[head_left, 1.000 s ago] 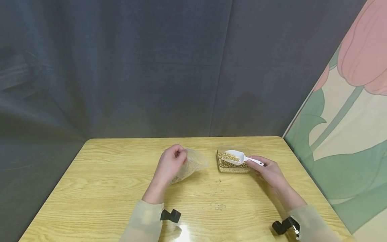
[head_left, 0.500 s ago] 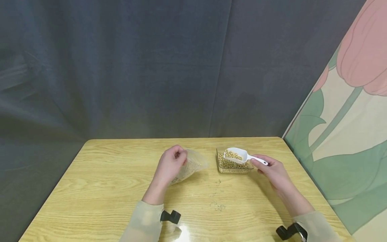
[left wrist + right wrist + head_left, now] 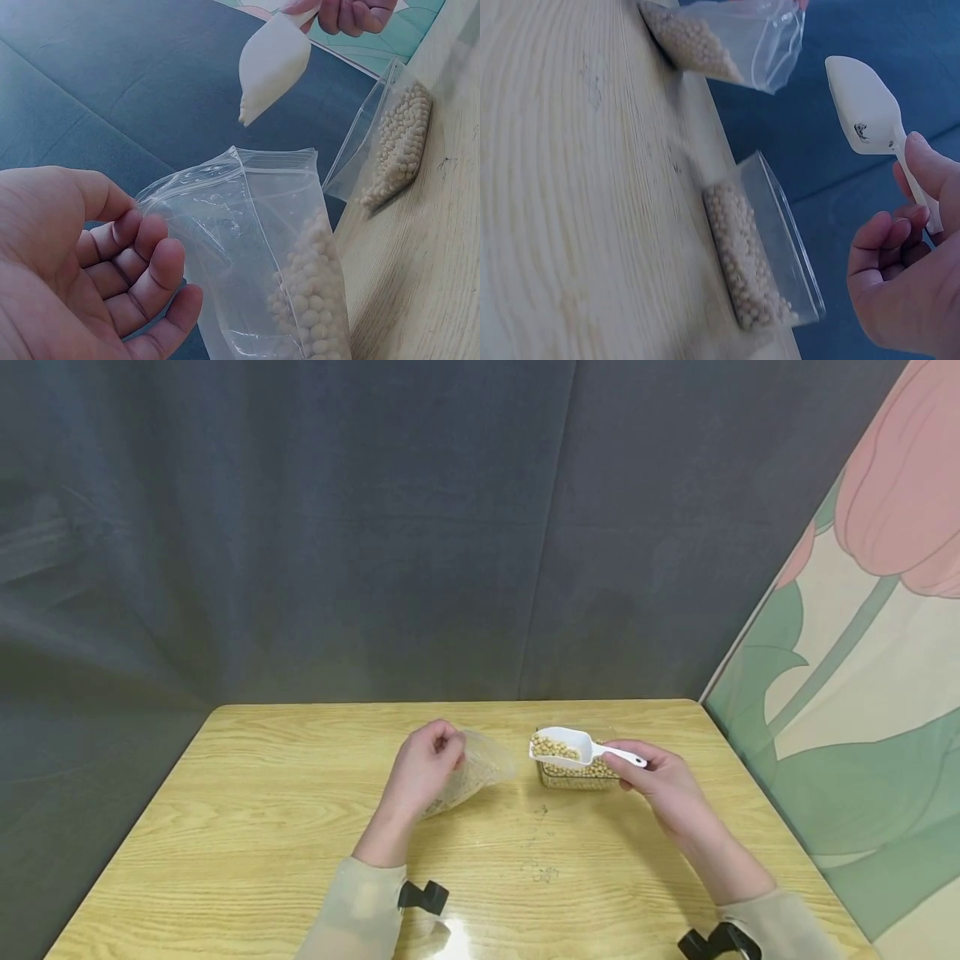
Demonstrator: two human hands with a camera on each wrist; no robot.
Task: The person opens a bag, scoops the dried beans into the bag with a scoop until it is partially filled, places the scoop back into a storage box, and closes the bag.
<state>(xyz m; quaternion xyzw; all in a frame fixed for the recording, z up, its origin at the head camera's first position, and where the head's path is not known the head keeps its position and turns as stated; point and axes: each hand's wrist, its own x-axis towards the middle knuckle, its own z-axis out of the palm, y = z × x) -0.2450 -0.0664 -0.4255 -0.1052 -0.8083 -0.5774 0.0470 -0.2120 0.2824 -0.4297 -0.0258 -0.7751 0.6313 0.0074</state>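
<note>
My left hand (image 3: pixel 423 768) pinches the top edge of a clear zip bag (image 3: pixel 225 247) between thumb and fingers. Pale yellow soybeans (image 3: pixel 311 300) fill the lower part of the bag, whose mouth gapes toward the right. In my right hand (image 3: pixel 663 781) I grip a white scoop (image 3: pixel 566 747) by its handle, held level. Soybeans (image 3: pixel 553 747) lie in the scoop's bowl. The scoop is raised over the left side of a clear rectangular container (image 3: pixel 795 240), which also has soybeans (image 3: pixel 742 255) in it. A gap separates the scoop's lip from the bag in the head view.
Everything stands on a light wood-grain table (image 3: pixel 262 827). Behind its far edge hangs a dark grey-blue curtain (image 3: pixel 375 527). A tulip-patterned cloth (image 3: pixel 862 693) borders the right side. Dark scribbled marks (image 3: pixel 542 870) show on the tabletop in front of the container.
My right hand first lifts the loaded scoop slightly from the container, then carries it left toward the bag. The left hand and the bag stay in place.
</note>
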